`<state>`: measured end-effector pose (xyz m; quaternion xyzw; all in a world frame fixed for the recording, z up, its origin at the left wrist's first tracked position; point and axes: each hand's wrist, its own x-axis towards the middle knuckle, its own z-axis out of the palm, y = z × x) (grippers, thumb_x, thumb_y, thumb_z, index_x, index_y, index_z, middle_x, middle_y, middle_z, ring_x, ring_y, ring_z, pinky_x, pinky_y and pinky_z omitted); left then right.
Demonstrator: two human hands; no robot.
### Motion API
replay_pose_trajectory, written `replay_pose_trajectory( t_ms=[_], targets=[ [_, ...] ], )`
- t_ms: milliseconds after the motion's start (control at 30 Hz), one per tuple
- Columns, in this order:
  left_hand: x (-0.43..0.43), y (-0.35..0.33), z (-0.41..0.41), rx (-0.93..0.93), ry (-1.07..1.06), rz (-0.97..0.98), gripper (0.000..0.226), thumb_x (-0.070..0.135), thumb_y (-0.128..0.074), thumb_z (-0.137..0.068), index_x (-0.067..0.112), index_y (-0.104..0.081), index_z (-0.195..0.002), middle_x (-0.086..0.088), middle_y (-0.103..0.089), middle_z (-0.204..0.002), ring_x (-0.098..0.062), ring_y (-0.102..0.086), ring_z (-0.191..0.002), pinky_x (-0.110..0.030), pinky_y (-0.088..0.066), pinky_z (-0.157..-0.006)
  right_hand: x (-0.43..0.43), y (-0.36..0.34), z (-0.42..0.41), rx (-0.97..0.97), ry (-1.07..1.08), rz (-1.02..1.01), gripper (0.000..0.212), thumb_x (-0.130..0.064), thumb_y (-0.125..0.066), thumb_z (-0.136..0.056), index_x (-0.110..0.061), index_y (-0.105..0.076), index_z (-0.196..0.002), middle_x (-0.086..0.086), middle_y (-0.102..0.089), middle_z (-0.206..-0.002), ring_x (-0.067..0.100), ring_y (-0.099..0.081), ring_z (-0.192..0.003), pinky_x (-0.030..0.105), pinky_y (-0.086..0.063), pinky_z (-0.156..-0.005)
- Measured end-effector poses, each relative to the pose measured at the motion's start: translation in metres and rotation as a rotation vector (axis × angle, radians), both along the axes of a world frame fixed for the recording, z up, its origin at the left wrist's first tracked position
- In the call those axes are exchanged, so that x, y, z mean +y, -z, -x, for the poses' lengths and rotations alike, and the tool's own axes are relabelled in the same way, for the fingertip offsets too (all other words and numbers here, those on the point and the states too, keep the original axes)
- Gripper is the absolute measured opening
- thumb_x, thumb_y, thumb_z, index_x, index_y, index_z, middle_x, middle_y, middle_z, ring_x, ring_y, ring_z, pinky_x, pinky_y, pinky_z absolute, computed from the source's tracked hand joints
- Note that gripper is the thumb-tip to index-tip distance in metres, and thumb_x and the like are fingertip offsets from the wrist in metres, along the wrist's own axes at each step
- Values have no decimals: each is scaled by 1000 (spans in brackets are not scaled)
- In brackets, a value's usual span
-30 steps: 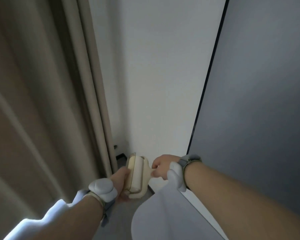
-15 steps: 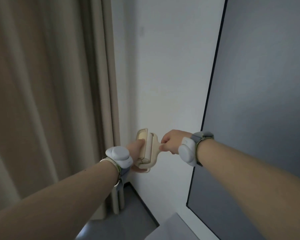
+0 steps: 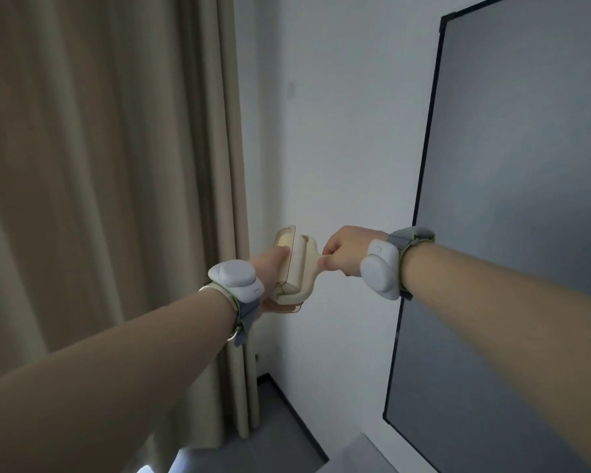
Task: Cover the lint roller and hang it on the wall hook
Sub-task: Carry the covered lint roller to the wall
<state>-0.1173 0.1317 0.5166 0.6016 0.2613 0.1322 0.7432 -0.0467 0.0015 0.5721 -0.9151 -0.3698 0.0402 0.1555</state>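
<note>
A cream lint roller (image 3: pixel 299 268) is held between both hands in front of the white wall. A translucent beige cover (image 3: pixel 285 238) wraps the roller head. My left hand (image 3: pixel 273 268) grips the cover from the left side, fingers pressed on it. My right hand (image 3: pixel 345 250) is closed on the roller's short handle at the right. A small pale wall hook (image 3: pixel 291 89) sits high on the wall, well above the roller. Both wrists wear white sensor bands.
A beige curtain (image 3: pixel 116 165) hangs at the left, right beside the left hand. A large dark framed panel (image 3: pixel 512 199) stands against the wall on the right. Grey floor (image 3: pixel 273 438) and a dark skirting strip lie below.
Both hands have risen with the lint roller, and my view has tilted up the wall, bringing the hook and the panel's top corner into sight.
</note>
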Motion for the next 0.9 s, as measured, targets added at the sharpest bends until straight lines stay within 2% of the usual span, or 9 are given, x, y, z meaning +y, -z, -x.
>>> replay_pose_trajectory(
  t_ms=[133,267,367,467,600,667,767,833,900],
  targets=[
    [-12,-1,7,5,37,6,26,26,-43,-89,13,-46,-67,-6,-44,-72,-22,-40,-69,-33,-40,-68,-3,0,11,-24,15,32,25,-31,-53,-86,-11,-66,-94,2,-44,-60,24,-44,-68,22,-29,-52],
    [-15,-3,8,-14,38,13,24,27,-42,-88,14,-44,-68,-4,-43,-76,-21,-40,-71,-31,-37,-68,-10,-5,15,-55,17,62,23,-32,-51,-87,-12,-59,-77,2,-46,-62,23,-44,-65,23,-29,-52],
    [-18,-1,12,38,71,-60,25,32,-46,-90,12,-51,-76,-8,-55,-76,-22,-52,-65,-32,-51,-64,-16,-3,15,-65,10,83,36,-34,-50,-87,-2,-65,-97,4,-55,-76,23,-50,-72,23,-32,-56],
    [-16,5,16,87,130,-76,30,41,-51,-87,12,-57,-94,-11,-66,-91,-29,-64,-74,-43,-58,-73,-20,2,18,-57,14,137,42,-36,-50,-87,-3,-64,-108,4,-55,-78,22,-51,-73,25,-35,-59],
    [-4,2,18,183,198,-199,35,48,-51,-86,14,-56,-91,-7,-68,-94,-31,-65,-99,-49,-51,-95,-18,-7,24,-65,25,161,42,-35,-52,-86,-2,-64,-109,5,-55,-77,23,-49,-73,24,-34,-55],
    [3,-6,21,251,239,-322,47,50,-50,-86,11,-55,-112,-8,-65,-108,-29,-59,-112,-46,-48,-98,-17,-11,26,-77,15,175,40,-35,-53,-85,-4,-65,-108,3,-55,-74,22,-50,-73,24,-35,-56],
    [14,-22,26,329,186,-521,84,59,-52,-80,15,-28,-148,-6,-39,-150,-27,-37,-139,-43,-34,-109,-14,-15,29,-106,-12,213,35,-38,-55,-83,-14,-67,-104,-2,-59,-69,21,-57,-77,25,-42,-62],
    [19,-32,31,250,122,-699,81,54,-48,-86,17,-17,-152,-6,-24,-158,-27,-26,-145,-39,-22,-117,-12,-20,32,-208,-48,263,33,-43,-54,-81,-25,-66,-106,-4,-68,-90,21,-63,-91,29,-49,-77],
    [22,-40,35,129,142,-814,76,48,-50,-88,22,-19,-151,-3,-26,-158,-24,-28,-145,-31,-21,-115,-11,-26,37,-360,-93,342,34,-47,-53,-80,-34,-64,-109,-7,-67,-109,21,-62,-102,36,-50,-88]
  ],
)
